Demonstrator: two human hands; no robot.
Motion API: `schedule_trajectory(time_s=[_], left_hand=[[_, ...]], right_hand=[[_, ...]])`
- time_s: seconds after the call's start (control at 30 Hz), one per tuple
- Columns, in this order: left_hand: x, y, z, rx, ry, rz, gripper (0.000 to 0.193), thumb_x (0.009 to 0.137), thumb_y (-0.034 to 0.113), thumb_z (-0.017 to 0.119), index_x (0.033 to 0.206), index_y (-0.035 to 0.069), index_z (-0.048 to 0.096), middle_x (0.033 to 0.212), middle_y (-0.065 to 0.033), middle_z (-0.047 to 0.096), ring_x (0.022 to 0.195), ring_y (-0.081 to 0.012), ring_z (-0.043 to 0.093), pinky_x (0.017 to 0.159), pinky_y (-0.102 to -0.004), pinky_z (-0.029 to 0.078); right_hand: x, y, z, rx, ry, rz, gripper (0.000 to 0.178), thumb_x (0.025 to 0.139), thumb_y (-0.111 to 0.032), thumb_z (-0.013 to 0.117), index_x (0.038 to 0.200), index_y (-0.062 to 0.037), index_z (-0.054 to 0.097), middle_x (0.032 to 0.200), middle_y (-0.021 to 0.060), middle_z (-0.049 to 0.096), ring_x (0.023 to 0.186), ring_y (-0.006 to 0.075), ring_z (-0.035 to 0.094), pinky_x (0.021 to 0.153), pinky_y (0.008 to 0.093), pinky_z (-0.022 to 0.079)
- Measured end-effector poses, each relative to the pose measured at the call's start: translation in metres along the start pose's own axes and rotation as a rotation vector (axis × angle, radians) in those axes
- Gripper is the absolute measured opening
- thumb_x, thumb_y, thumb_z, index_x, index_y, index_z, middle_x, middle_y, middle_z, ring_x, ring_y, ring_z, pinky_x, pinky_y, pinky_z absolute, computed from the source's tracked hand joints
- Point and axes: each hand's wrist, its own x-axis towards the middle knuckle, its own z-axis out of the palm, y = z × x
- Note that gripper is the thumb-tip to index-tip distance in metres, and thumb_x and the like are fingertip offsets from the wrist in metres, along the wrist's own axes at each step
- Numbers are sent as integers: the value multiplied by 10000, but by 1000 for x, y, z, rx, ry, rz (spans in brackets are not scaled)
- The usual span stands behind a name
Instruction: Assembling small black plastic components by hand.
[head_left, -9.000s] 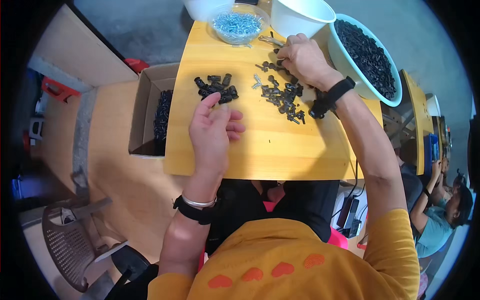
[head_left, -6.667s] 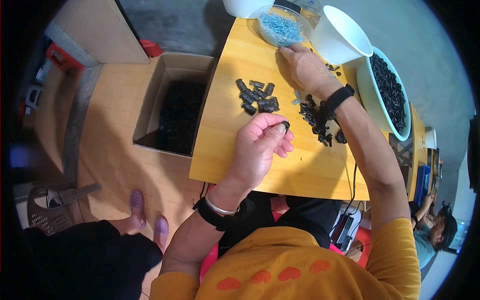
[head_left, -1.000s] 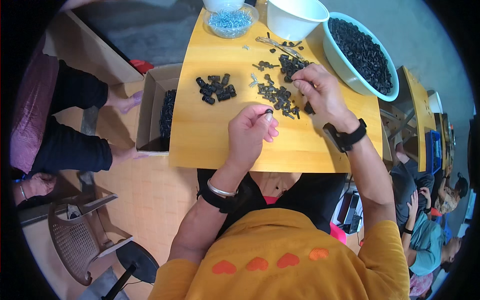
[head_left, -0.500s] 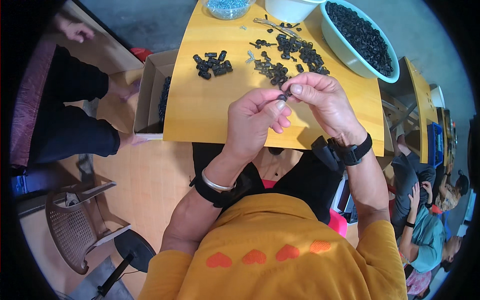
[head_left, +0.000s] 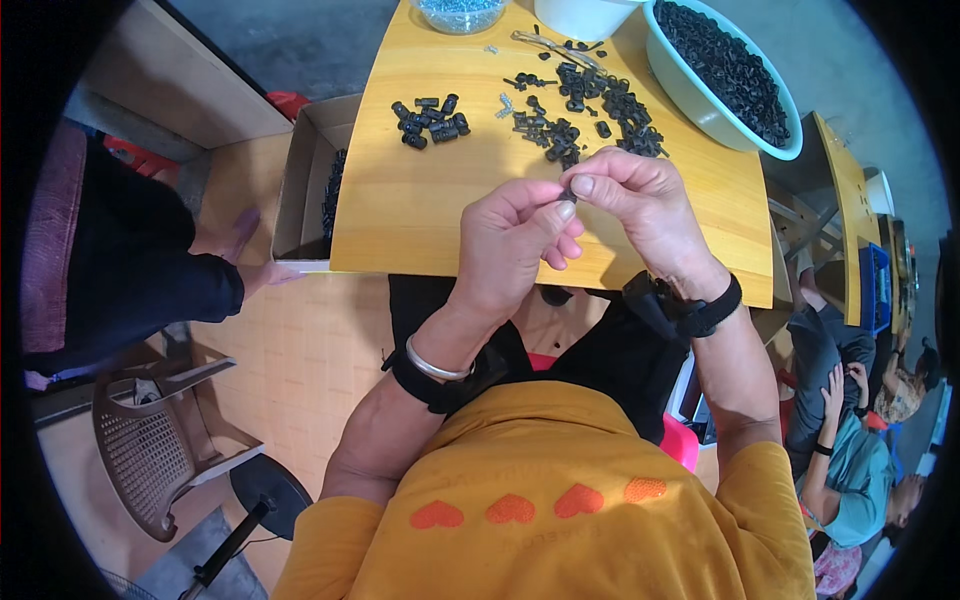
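Observation:
My left hand (head_left: 512, 235) and my right hand (head_left: 640, 205) meet above the near part of the wooden table (head_left: 390, 220). Between thumb and finger, the left hand grips a small black plastic part (head_left: 568, 196). The right thumb and forefinger pinch at the upper end of the same part and cover most of it. Just beyond my hands lies a loose spread of small black plastic pieces (head_left: 625, 112). A separate group of black cylindrical pieces (head_left: 430, 122) sits to the left. Small silvery springs (head_left: 505, 104) lie between the two groups.
A pale green basin (head_left: 795, 145) full of black pieces stands far right. Beside it are a white tub (head_left: 585, 18), a clear bowl (head_left: 460, 18) and metal tweezers (head_left: 555, 48). An open cardboard box (head_left: 300, 190) adjoins the table's left edge. One person stands left; others sit at right.
My hands have come closer together, and the right fingers now cover more of the black part. The person at left has shifted, and their hand is out of view.

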Motion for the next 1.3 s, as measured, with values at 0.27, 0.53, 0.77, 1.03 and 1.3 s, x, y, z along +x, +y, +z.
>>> schedule_trajectory(time_s=[0.27,0.53,0.77,1.03,1.3], left_hand=[[3,-1,1,-12,56,-62,146,852,57,563,966,-33,553,737,-97,609,575,-124,591,485,-207,468],[5,-2,0,-13,83,-49,153,851,69,571,961,-35,546,736,-90,600,578,-122,588,480,-208,463],[4,-2,0,-14,77,-104,135,866,76,546,938,-37,562,736,-83,595,579,-117,578,490,-204,461],[4,-5,-5,-4,57,-134,148,892,108,517,959,-19,553,801,-103,622,644,-131,616,540,-202,489],[4,-7,-5,-17,54,-174,168,892,128,524,966,-19,555,812,-110,625,656,-134,625,555,-204,500]], right_hand=[[1,18,12,-192,113,-286,108,834,-77,583,855,11,642,696,39,550,670,126,531,616,248,432],[0,22,24,-434,253,-484,86,830,-70,578,843,2,623,670,82,532,602,178,531,545,272,426],[-2,33,26,-414,273,-439,85,827,-69,588,851,7,618,681,80,533,604,172,533,544,270,426],[-4,32,18,-647,209,-557,98,813,-34,573,901,-6,602,700,121,533,640,274,539,564,329,436],[-6,37,20,-608,232,-558,94,800,-20,573,889,-3,600,704,122,538,649,275,545,565,333,437]])
